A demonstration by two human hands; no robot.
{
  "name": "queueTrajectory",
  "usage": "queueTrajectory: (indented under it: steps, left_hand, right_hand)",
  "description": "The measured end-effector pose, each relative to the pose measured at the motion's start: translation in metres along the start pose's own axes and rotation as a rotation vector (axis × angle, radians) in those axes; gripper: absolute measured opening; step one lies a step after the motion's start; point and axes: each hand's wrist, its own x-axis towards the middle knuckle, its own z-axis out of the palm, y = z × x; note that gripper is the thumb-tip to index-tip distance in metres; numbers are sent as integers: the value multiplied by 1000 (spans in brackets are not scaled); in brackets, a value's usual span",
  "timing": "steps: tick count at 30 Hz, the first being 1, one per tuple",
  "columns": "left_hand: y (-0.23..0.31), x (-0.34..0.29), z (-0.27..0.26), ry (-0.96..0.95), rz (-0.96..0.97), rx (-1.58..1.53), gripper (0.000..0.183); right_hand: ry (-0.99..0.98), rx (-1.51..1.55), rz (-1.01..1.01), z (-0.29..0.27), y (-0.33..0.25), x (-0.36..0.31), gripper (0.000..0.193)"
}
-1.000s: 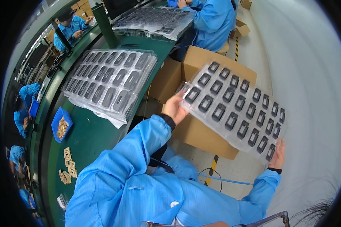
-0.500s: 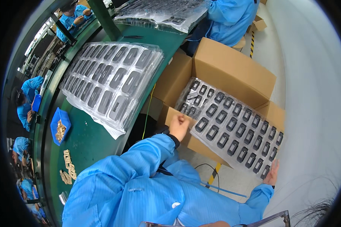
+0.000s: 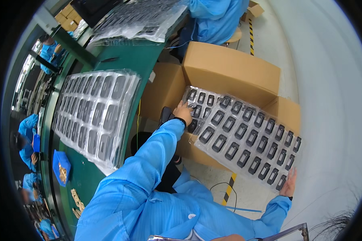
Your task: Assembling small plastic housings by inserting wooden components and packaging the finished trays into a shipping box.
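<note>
– In the right hand (image 3: pixel 287 185)?
– Gripping the tray of black parts (image 3: pixel 246 145) at its near right corner, slanted partly over the open carton (image 3: pixel 231 66).
– And with the left hand (image 3: pixel 184 112)?
– At the carton's left side, by a second filled tray (image 3: pixel 206 100); impossible to tell whether open or closed.
– On the counter (image 3: pixel 128 58)?
– Stacked trays of dark pieces (image 3: pixel 93 113).

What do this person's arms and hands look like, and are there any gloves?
Both arms wear long, loose, bright blue sleeves with soft wrinkles. At the wrists there are narrow dark cuffs. The left hand and the right hand are bare, so no gloves show.
</note>
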Motion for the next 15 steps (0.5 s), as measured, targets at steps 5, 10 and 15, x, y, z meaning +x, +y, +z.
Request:
queueTrajectory:
  steps: [5, 10, 15]
  left_hand:
    - [29, 67, -3, -159, 40, 150, 37]
    - [-30, 101, 122, -183, -2, 56, 34]
    - [-17, 80, 104, -371, 97, 61, 38]
  right_hand:
    - [5, -4, 25, 7, -13, -10, 102]
    - [121, -186, 14, 7, -12, -22, 102]
    - [178, -244, 25, 8, -25, -35, 101]
